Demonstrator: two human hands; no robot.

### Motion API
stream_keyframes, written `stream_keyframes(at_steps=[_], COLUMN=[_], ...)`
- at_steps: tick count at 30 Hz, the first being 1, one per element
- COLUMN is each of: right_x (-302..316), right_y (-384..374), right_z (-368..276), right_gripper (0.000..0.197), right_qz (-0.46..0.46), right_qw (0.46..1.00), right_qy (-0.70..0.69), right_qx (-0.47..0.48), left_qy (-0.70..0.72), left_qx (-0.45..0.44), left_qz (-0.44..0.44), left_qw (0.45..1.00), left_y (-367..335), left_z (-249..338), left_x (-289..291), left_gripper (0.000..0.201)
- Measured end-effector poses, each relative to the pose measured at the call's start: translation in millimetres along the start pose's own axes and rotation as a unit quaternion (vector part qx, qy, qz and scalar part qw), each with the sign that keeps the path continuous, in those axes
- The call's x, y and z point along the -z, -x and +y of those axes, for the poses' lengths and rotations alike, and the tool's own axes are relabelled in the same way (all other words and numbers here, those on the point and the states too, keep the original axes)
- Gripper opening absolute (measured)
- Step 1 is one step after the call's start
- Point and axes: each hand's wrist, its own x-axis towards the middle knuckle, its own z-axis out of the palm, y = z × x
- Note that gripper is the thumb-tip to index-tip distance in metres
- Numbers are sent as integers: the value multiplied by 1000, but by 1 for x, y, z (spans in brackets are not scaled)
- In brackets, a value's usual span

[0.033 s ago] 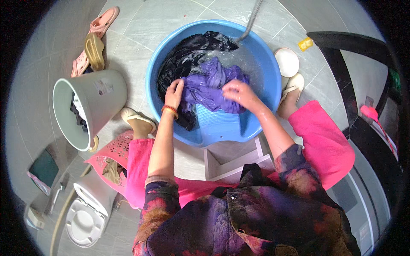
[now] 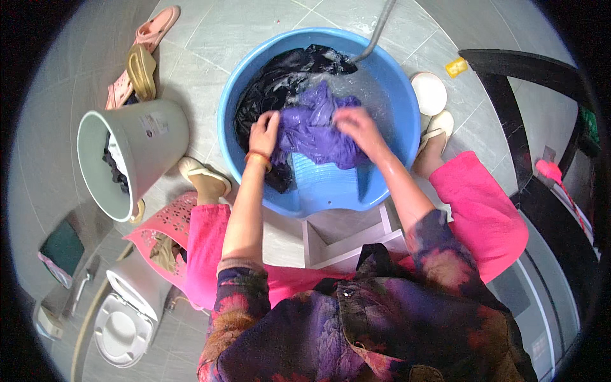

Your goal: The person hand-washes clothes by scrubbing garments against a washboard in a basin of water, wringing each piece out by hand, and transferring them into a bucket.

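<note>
A wet purple garment (image 2: 318,134) lies bunched in a round blue basin (image 2: 224,121) of cloudy water, partly over the ribbed washboard (image 2: 326,181) moulded into its near side. With a red and orange bracelet at its wrist, my left hand (image 2: 263,135) grips the garment's left edge, fingers closed. Across from it, my right hand (image 2: 361,130) has its fingers bent together on the right part of the cloth. Dark wet clothing (image 2: 270,86) floats along the basin's left and far side. A grey hose (image 2: 377,35) hangs into the water at the far right.
Left of the basin, a pale green bucket (image 2: 162,127) lies tipped with clothes inside, near a pink basket (image 2: 162,219). A white round lid or bowl (image 2: 428,93) and a yellow item (image 2: 456,67) are at right. A black frame (image 2: 509,108) stands farther right.
My right hand has moved slightly away from me on the cloth. My left hand has shifted a little to the right, and the purple garment's folds have changed shape.
</note>
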Motion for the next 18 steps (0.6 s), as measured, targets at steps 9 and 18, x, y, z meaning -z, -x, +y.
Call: stream_keyframes(at_steps=[9, 18], right_x=[-56, -49], right_y=[39, -48], right_z=[8, 15], right_gripper=[23, 24], right_qz=[6, -8], right_qw=[919, 881], right_qy=[382, 471], right_qx=[96, 40], left_qy=[-111, -340], left_qx=[-269, -82], left_qz=[10, -24], left_qw=[957, 937], left_y=[98, 21], left_z=[31, 45], left_x=[-44, -89], left_gripper=[25, 23])
